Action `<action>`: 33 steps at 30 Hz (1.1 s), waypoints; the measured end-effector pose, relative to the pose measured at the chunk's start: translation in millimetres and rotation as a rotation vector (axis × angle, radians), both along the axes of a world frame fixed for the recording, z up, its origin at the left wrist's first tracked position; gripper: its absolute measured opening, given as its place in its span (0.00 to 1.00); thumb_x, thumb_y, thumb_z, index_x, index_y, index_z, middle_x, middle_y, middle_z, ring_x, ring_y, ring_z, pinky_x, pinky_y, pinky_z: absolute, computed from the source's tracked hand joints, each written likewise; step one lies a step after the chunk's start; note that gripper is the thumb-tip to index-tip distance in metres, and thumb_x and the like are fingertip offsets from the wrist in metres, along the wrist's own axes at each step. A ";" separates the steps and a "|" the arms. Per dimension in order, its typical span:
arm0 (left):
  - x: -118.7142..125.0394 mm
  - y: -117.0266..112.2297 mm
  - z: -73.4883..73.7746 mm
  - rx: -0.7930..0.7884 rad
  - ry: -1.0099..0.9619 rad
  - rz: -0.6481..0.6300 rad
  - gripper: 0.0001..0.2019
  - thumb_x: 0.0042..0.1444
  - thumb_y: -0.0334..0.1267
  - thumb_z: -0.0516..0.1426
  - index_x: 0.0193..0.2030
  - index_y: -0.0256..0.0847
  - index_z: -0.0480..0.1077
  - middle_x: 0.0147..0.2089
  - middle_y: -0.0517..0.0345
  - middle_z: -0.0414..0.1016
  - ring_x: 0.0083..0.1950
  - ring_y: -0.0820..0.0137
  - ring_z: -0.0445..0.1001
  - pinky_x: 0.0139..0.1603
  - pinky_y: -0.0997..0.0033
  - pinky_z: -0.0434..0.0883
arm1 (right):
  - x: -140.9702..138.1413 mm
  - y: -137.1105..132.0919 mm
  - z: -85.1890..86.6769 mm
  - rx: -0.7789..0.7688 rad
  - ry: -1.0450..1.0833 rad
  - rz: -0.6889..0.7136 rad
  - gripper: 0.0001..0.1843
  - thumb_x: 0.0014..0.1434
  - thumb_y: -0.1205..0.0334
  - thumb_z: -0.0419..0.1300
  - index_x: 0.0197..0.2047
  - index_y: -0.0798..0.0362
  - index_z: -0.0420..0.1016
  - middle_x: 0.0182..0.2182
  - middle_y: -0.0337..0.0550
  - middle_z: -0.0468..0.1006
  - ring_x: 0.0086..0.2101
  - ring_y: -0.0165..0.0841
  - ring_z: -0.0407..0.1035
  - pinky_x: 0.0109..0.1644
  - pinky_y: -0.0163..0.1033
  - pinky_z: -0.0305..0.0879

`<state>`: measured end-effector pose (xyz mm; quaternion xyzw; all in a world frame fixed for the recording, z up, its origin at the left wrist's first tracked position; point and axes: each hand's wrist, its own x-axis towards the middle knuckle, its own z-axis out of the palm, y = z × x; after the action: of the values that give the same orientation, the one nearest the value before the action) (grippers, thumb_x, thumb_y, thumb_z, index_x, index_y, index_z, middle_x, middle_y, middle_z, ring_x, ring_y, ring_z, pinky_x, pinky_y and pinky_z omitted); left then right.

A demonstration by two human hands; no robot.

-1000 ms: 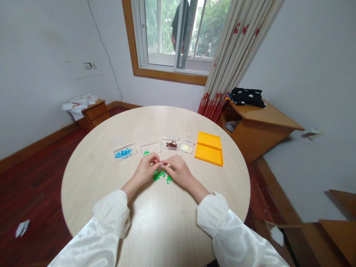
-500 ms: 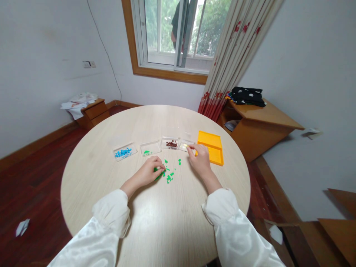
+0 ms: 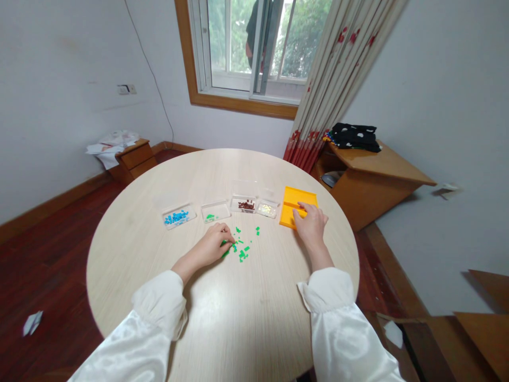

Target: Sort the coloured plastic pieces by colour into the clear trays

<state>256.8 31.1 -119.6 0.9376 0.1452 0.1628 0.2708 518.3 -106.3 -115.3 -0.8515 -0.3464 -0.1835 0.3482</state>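
Observation:
My left hand (image 3: 213,243) rests on the round table (image 3: 222,313), fingers curled over small green pieces at the edge of a loose scatter of green pieces (image 3: 242,249). My right hand (image 3: 311,221) lies on the near part of the orange tray (image 3: 296,201), fingers bent and pressed onto it; whether it holds a piece is hidden. A row of small clear boxes stands behind: blue pieces (image 3: 177,216), green pieces (image 3: 214,211), dark red pieces (image 3: 243,203), pale pieces (image 3: 266,208).
A wooden desk (image 3: 377,170) with a black spotted cloth (image 3: 353,137) stands at the right by the curtain (image 3: 330,79). A low cabinet with papers (image 3: 125,154) is at the left wall. A person stands outside the window (image 3: 254,37).
My right hand left the green pieces, passed the pale-piece box and moved right onto the orange tray. My left hand stayed on the green pieces, now spread out on the table.

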 end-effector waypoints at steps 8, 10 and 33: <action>-1.2 -2.0 3.9 0.027 -0.022 -0.023 0.12 0.50 0.25 0.52 0.33 0.41 0.76 0.37 0.54 0.69 0.42 0.66 0.67 0.48 0.62 0.63 | -1.0 2.2 -1.4 0.041 0.020 0.017 0.17 0.55 0.59 0.52 0.43 0.55 0.75 0.40 0.51 0.77 0.41 0.41 0.65 0.46 0.45 0.52; -1.5 -2.5 4.4 0.040 -0.008 -0.032 0.13 0.49 0.24 0.52 0.32 0.41 0.76 0.37 0.53 0.69 0.42 0.66 0.66 0.48 0.62 0.63 | -1.3 2.5 -0.8 0.040 0.030 0.025 0.17 0.55 0.59 0.52 0.43 0.55 0.75 0.40 0.51 0.77 0.41 0.41 0.65 0.46 0.46 0.52; 1.5 -0.2 6.7 -0.028 0.051 0.084 0.07 0.49 0.29 0.54 0.28 0.39 0.74 0.34 0.53 0.71 0.40 0.66 0.69 0.47 0.63 0.65 | -2.2 4.9 0.5 0.082 0.052 0.132 0.15 0.55 0.60 0.53 0.43 0.56 0.75 0.37 0.50 0.76 0.37 0.39 0.66 0.46 0.45 0.59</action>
<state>258.3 30.9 -112.9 0.9307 0.1933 0.1481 0.2729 516.1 -101.4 -114.9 -0.8164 -0.3848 -0.1519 0.4029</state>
